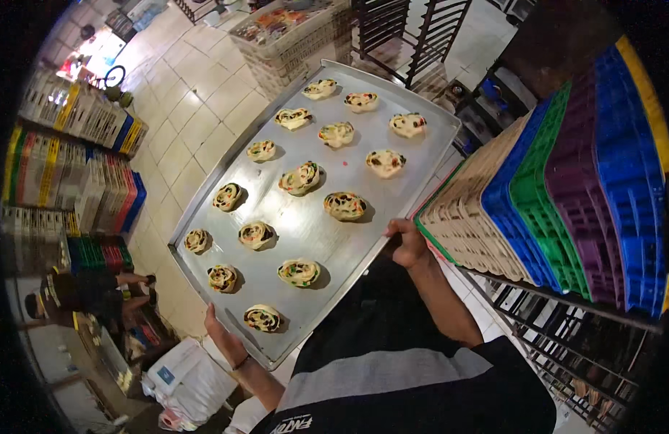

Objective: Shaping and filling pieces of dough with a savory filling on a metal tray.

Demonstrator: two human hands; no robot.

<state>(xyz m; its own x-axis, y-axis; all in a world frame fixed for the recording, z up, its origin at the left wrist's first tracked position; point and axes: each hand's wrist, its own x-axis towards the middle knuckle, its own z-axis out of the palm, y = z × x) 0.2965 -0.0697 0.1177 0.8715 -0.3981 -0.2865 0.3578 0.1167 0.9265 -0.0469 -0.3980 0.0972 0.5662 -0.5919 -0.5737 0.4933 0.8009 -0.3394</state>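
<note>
A large metal baking tray (pixel 211 286) is held up in front of me, tilted so its far end points up and right. Spaced over it in rows are several raw dough swirls (pixel 299 178), pale with dark and coloured bits in them. At the tray's near left corner, my left hand (pixel 224 338) grips the rim, its fingers partly hidden underneath. My right hand (pixel 409 244) is closed on the near right edge, thumb by the rim and the other fingers mostly out of sight below.
Stacked plastic crates (pixel 551 188) in several colours rise close on my right. More crate stacks (pixel 81 166) line the left. Dark tray racks (pixel 414 36) and a crate pile (pixel 291 43) stand ahead on the tiled floor (pixel 179 145). White sacks (pixel 189 380) and another person (pixel 88 293) are lower left.
</note>
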